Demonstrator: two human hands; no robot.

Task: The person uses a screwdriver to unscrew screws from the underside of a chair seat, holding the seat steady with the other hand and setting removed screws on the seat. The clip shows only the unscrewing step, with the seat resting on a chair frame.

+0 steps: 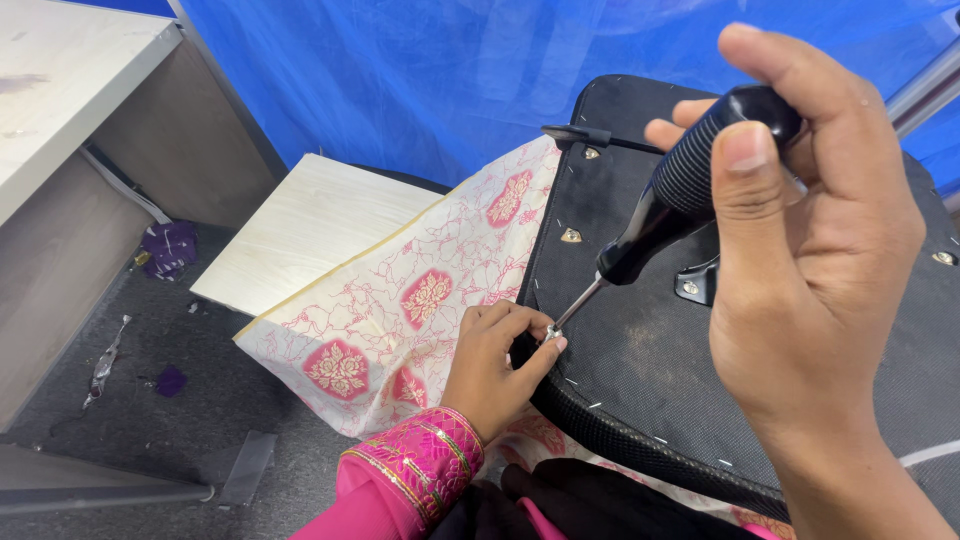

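The right hand (815,270) occupies the right half of the frame, wrapped firmly around the black ribbed handle of a screwdriver (672,205). The thumb lies along the handle and the fingers are closed behind it. The tool slants down and left from the upper right; its thin metal shaft ends at a small metal fastener (551,331) near the centre of the frame.

The left hand (497,365) sits at lower centre, its wrist in a pink sleeve with an embroidered gold-trimmed cuff (420,465). Its thumb and forefinger are pinched narrowly around the fastener at the screwdriver tip, on the edge of the black chair seat base (640,350).

The seat base lies underside up across the centre and right of the frame. Its black fabric cover carries staples along the rounded rim and several metal fittings, with a black bracket (698,282) just beside the tool handle.

A cream cloth with pink floral motifs (400,310) lies under the left edge of the seat base and spreads toward the centre left. A pale wooden board (300,225) lies beneath the cloth at upper centre left. A wooden desk (70,110) fills the upper left, a blue tarpaulin (430,70) the upper centre, and grey carpet (180,400) the lower left
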